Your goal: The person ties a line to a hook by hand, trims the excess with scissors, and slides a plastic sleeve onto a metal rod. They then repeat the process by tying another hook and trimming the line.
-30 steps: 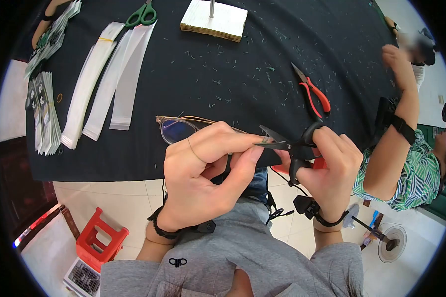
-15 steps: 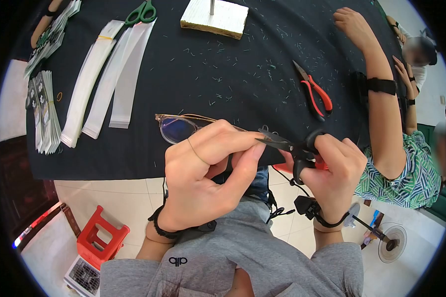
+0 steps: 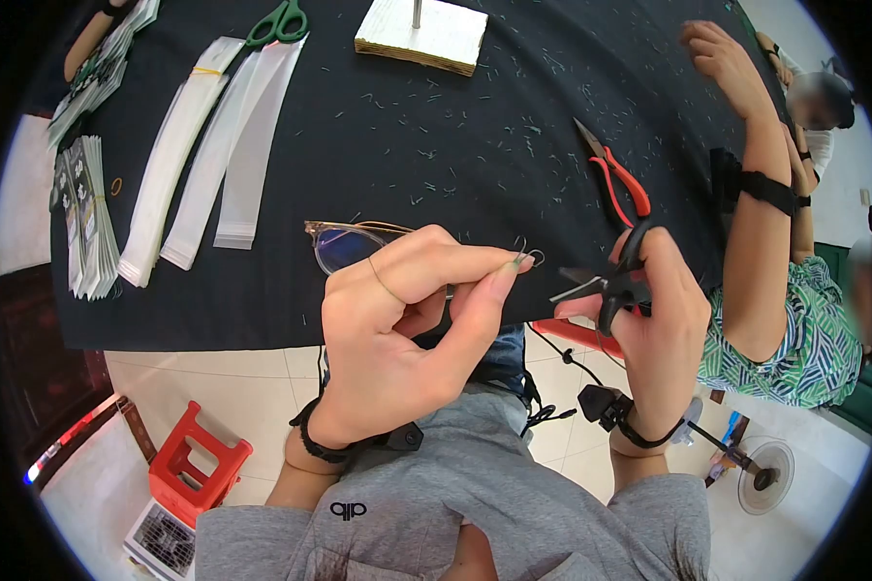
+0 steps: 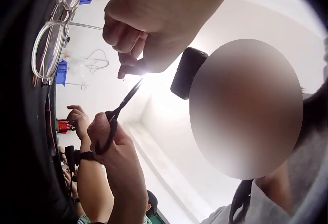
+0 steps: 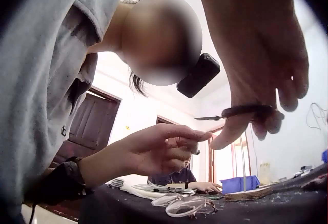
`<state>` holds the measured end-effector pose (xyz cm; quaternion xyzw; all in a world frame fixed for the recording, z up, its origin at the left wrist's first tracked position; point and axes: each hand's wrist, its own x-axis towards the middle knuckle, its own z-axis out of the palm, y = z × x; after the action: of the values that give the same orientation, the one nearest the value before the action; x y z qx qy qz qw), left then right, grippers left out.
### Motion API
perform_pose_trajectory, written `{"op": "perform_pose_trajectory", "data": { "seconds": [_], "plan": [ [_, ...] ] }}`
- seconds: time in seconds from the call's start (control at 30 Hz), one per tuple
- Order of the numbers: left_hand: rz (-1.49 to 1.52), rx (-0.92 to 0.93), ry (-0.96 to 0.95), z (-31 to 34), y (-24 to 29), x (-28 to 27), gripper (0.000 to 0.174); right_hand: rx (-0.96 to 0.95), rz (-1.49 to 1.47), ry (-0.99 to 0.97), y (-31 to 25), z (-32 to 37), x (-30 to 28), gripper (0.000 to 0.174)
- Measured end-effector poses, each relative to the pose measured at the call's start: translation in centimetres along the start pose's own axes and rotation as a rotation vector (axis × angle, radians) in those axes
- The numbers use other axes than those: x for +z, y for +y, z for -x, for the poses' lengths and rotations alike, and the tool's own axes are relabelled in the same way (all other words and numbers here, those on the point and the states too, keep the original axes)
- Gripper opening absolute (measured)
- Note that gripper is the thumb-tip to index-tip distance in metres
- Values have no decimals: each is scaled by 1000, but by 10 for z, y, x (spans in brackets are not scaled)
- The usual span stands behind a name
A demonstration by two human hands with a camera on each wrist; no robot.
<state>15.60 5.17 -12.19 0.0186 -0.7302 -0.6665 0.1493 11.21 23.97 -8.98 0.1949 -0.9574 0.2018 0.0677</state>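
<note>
My left hand (image 3: 397, 320) pinches a small piece with thin curved ends, like fish hooks (image 3: 538, 256), between thumb and forefinger; the rest of it is hidden by the fingertips. To the right, my right hand (image 3: 667, 315) holds black-handled scissors (image 3: 634, 254), the loops around its fingers and thumb. Their blades point left, a short gap away from the hooks. In the left wrist view the scissors (image 4: 114, 119) point up toward the pinching fingertips. Behind my left hand lie clear-framed eyeglasses (image 3: 344, 248) on the black cloth.
Red-handled pliers (image 3: 630, 184) lie beyond my right hand, among scattered short thread bits. Farther off stand a white block (image 3: 421, 37) with a metal rod, green-handled scissors (image 3: 277, 24) and long clear plastic sleeves (image 3: 184, 155). Another person's arm (image 3: 761, 184) reaches in at right.
The scissors have drawn back to the right, away from my left fingertips, and the curved hooks now show plainly. My left hand stays nearly still. The other person's arm has moved over the table.
</note>
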Motion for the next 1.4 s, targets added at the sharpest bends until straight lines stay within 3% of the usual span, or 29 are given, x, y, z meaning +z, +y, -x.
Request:
{"op": "perform_pose_trajectory", "data": {
  "seconds": [0.1, 0.2, 0.27, 0.3, 0.37, 0.5, 0.67, 0.73, 1.0, 1.17, 1.4],
  "plan": [
    [-18, 81, -19, 0, -3, 0, 19, 86, -93, -7, -6, -2, 1, 49],
    [-3, 74, -16, 0, -4, 1, 18, -18, -165, -2, 3, -4, 11, 45],
    [12, 31, -71, 0, -5, 0, 16, 139, -770, -22, 5, -8, 20, 35],
    [13, 32, -74, 0, -5, 0, 16, 141, -769, -19, 5, -12, 22, 35],
    [56, -29, -103, 0, -7, 0, 13, 140, -1332, -159, 6, -19, 24, 25],
    [82, -41, -111, 1, -8, 1, 11, 170, -1551, -234, -4, -20, 25, 26],
    [96, -25, -138, 0, -12, 1, 9, 118, -1419, -222, -1, -21, 27, 28],
    [112, -48, -146, 0, -12, 1, 9, 2, -1327, -224, 3, -23, 29, 29],
    [179, -81, -232, 0, -15, -2, 9, -49, -1372, -297, 9, -26, 31, 30],
    [511, -303, -265, 1, -16, -2, 9, -54, -1399, -318, 11, -26, 36, 30],
    [370, -344, -357, -2, -12, -12, 8, -125, -1433, -256, 17, -27, 37, 32]
  ]
}}
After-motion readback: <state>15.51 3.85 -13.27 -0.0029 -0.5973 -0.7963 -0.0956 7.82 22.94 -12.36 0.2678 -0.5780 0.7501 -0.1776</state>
